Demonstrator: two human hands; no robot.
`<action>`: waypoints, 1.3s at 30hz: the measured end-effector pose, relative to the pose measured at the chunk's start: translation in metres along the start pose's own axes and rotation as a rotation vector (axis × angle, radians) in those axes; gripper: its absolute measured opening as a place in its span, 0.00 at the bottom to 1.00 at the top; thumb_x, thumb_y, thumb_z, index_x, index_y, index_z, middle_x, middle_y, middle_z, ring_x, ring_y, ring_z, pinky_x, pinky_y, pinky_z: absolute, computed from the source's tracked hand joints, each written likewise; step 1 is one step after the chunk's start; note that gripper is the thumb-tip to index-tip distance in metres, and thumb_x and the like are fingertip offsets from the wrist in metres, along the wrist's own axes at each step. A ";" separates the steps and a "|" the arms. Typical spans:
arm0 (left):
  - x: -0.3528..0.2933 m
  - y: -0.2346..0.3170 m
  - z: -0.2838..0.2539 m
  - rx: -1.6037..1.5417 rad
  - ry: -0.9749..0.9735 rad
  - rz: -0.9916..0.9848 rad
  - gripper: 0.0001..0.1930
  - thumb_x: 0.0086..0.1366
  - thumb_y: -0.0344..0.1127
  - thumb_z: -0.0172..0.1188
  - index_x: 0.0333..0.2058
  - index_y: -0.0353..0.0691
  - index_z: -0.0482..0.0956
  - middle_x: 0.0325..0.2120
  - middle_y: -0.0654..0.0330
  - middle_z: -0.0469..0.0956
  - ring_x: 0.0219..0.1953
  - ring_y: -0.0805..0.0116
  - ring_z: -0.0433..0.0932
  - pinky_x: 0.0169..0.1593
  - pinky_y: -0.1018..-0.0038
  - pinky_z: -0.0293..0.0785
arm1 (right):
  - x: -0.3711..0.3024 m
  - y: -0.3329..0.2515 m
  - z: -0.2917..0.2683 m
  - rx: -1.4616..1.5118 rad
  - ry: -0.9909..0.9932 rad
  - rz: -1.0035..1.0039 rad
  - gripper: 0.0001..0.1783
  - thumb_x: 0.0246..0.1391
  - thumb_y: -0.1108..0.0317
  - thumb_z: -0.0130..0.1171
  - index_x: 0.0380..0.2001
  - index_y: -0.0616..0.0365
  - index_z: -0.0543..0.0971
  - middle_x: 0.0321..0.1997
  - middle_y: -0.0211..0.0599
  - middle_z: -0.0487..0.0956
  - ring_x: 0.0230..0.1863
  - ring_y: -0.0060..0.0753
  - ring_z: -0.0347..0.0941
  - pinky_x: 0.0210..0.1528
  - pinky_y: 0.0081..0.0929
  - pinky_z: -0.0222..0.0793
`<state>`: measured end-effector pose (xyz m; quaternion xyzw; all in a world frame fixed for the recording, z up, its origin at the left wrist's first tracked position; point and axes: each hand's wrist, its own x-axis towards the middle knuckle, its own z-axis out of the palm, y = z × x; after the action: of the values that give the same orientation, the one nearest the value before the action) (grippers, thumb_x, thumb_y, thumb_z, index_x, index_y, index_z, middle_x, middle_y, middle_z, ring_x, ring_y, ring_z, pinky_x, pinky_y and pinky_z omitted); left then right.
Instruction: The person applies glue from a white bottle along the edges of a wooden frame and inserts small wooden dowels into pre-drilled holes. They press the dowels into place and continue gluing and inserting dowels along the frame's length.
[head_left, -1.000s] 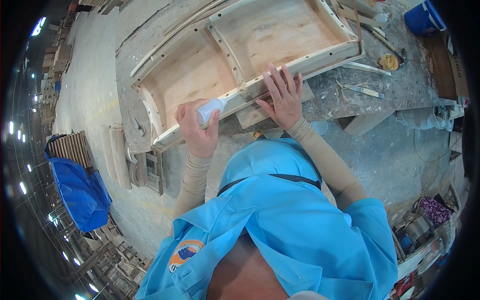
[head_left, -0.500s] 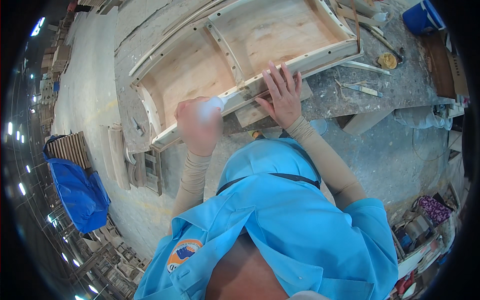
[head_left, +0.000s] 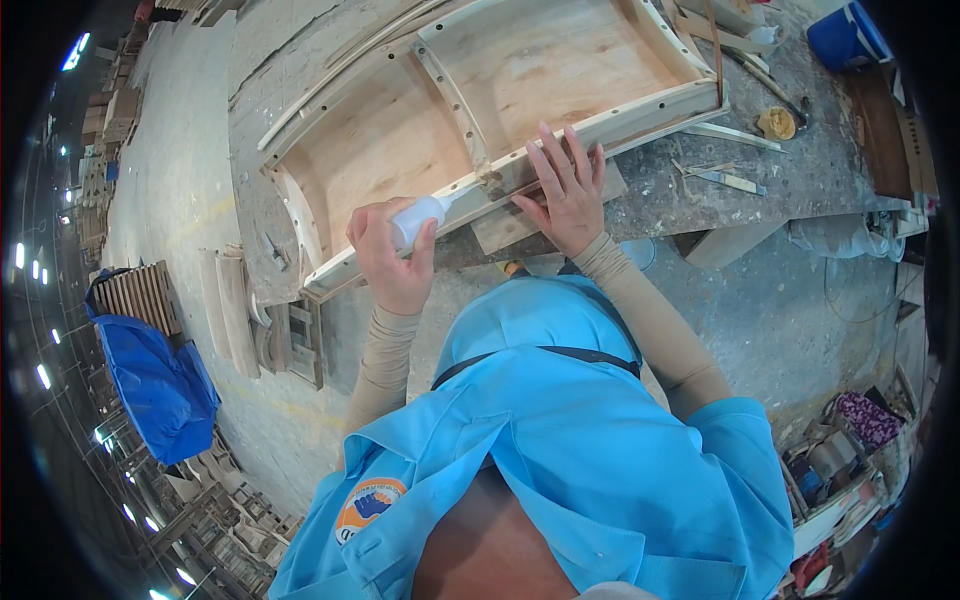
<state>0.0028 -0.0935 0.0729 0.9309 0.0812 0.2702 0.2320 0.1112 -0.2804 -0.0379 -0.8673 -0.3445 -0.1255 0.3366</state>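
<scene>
Head view: left hand (head_left: 392,262) grips bottle (head_left: 417,221), right hand (head_left: 569,208) splayed; shirt badge (head_left: 370,507) bears lettering.

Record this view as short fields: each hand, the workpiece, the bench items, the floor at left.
Left hand: grips a white squeeze bottle, nozzle at the near rail, contact unclear
Right hand: flat, laid across that rail
Workpiece: shallow wooden frame, divided by a crosspiece
Bench, right side: blue bucket, yellowish lump
Floor, left: blue sheet beside slatted wood
</scene>
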 end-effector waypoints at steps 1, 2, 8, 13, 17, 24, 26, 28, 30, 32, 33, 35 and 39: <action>0.000 0.000 0.001 -0.006 -0.005 0.002 0.14 0.55 0.36 0.65 0.38 0.39 0.74 0.34 0.57 0.77 0.38 0.57 0.71 0.48 0.65 0.61 | 0.000 0.000 0.000 0.001 -0.001 -0.001 0.42 0.50 0.50 0.62 0.66 0.47 0.59 0.71 0.35 0.56 0.72 0.48 0.46 0.69 0.59 0.34; 0.001 0.000 0.001 -0.012 -0.009 0.003 0.14 0.55 0.36 0.65 0.38 0.39 0.74 0.34 0.57 0.77 0.38 0.57 0.71 0.48 0.65 0.61 | 0.000 0.000 0.000 0.001 -0.001 -0.002 0.42 0.50 0.51 0.62 0.66 0.48 0.59 0.71 0.35 0.56 0.72 0.48 0.46 0.69 0.59 0.34; 0.005 0.002 0.002 -0.011 -0.041 0.044 0.12 0.58 0.34 0.63 0.38 0.36 0.74 0.33 0.53 0.75 0.38 0.55 0.71 0.47 0.65 0.64 | -0.001 0.001 0.002 -0.002 -0.002 0.005 0.42 0.50 0.48 0.60 0.67 0.44 0.58 0.72 0.32 0.54 0.73 0.45 0.45 0.69 0.60 0.35; 0.003 0.001 0.003 -0.009 -0.026 0.039 0.14 0.55 0.36 0.65 0.38 0.38 0.74 0.33 0.56 0.77 0.38 0.56 0.71 0.48 0.65 0.62 | -0.001 0.000 0.001 -0.003 0.002 0.002 0.42 0.51 0.49 0.60 0.67 0.43 0.58 0.72 0.32 0.54 0.72 0.45 0.46 0.68 0.60 0.37; 0.003 0.002 0.000 0.006 -0.042 0.041 0.13 0.58 0.35 0.62 0.39 0.36 0.74 0.33 0.53 0.75 0.38 0.55 0.71 0.47 0.66 0.64 | -0.001 0.001 0.001 -0.003 0.000 0.000 0.42 0.51 0.49 0.60 0.67 0.43 0.58 0.72 0.32 0.54 0.72 0.45 0.46 0.68 0.61 0.37; 0.000 -0.001 0.002 -0.024 -0.033 0.005 0.14 0.57 0.35 0.63 0.40 0.37 0.74 0.34 0.55 0.75 0.38 0.57 0.70 0.48 0.66 0.63 | 0.000 0.001 0.002 -0.001 0.001 -0.004 0.41 0.51 0.49 0.60 0.67 0.43 0.58 0.72 0.31 0.54 0.72 0.45 0.46 0.69 0.59 0.36; -0.001 -0.002 0.003 -0.045 -0.016 -0.024 0.16 0.54 0.36 0.65 0.40 0.39 0.74 0.35 0.57 0.77 0.38 0.59 0.71 0.49 0.66 0.60 | -0.001 0.001 0.003 -0.004 -0.010 -0.001 0.41 0.51 0.49 0.60 0.67 0.43 0.58 0.72 0.31 0.54 0.72 0.45 0.46 0.69 0.59 0.36; -0.001 -0.003 0.003 -0.055 -0.018 -0.014 0.15 0.55 0.35 0.65 0.40 0.39 0.74 0.35 0.57 0.77 0.38 0.59 0.71 0.49 0.66 0.60 | -0.001 0.001 0.003 -0.008 -0.011 -0.003 0.41 0.51 0.49 0.60 0.67 0.44 0.59 0.72 0.32 0.54 0.72 0.45 0.46 0.69 0.59 0.36; 0.000 -0.003 0.003 -0.054 -0.025 0.001 0.15 0.57 0.36 0.64 0.40 0.38 0.74 0.34 0.56 0.75 0.38 0.58 0.70 0.48 0.66 0.61 | -0.001 0.001 0.002 -0.010 -0.013 -0.005 0.41 0.51 0.50 0.59 0.66 0.44 0.59 0.72 0.32 0.55 0.72 0.45 0.46 0.69 0.59 0.36; 0.000 -0.003 0.003 -0.040 -0.034 0.021 0.14 0.60 0.36 0.61 0.42 0.36 0.73 0.33 0.54 0.72 0.37 0.58 0.69 0.46 0.68 0.63 | 0.000 0.001 0.002 -0.007 -0.015 -0.005 0.40 0.51 0.50 0.59 0.66 0.44 0.59 0.72 0.32 0.55 0.72 0.45 0.47 0.68 0.59 0.37; 0.001 -0.003 0.003 -0.051 -0.028 0.008 0.14 0.59 0.36 0.62 0.41 0.37 0.73 0.34 0.55 0.73 0.37 0.58 0.70 0.47 0.67 0.62 | 0.000 0.001 0.001 -0.005 -0.015 -0.007 0.40 0.51 0.50 0.59 0.66 0.44 0.59 0.72 0.32 0.55 0.72 0.45 0.47 0.68 0.60 0.36; 0.001 -0.004 0.005 -0.073 -0.016 -0.019 0.15 0.56 0.35 0.65 0.40 0.38 0.73 0.34 0.57 0.76 0.38 0.58 0.70 0.49 0.66 0.60 | 0.000 0.001 0.001 0.001 -0.014 -0.009 0.40 0.51 0.50 0.59 0.66 0.44 0.59 0.71 0.32 0.56 0.72 0.45 0.47 0.68 0.60 0.36; 0.003 -0.004 0.005 -0.054 -0.014 -0.022 0.15 0.56 0.35 0.65 0.39 0.38 0.73 0.34 0.56 0.76 0.37 0.57 0.70 0.49 0.65 0.60 | 0.000 0.001 0.001 -0.007 -0.029 -0.006 0.39 0.52 0.50 0.59 0.66 0.44 0.59 0.71 0.32 0.56 0.72 0.45 0.47 0.68 0.60 0.36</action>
<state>0.0078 -0.0908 0.0685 0.9252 0.0826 0.2632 0.2607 0.1118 -0.2799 -0.0386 -0.8692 -0.3514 -0.1151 0.3283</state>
